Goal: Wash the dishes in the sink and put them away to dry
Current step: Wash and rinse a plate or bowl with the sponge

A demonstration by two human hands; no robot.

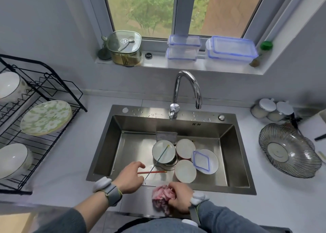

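A pink cloth [163, 198] is bunched in the right hand [180, 196], probably kept ready for scrubbing. The left hand [131, 177] is half open over the chopsticks [155, 163], nothing gripped yet. Dirty bowls [185, 170] are piled just beyond both hands in the sink [109, 139].

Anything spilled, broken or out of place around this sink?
Nothing broken or spilled. Mildly untidy: two chopsticks lie crossed in the sink, one propped on a bowl, and a container lid sits tilted on a plate.
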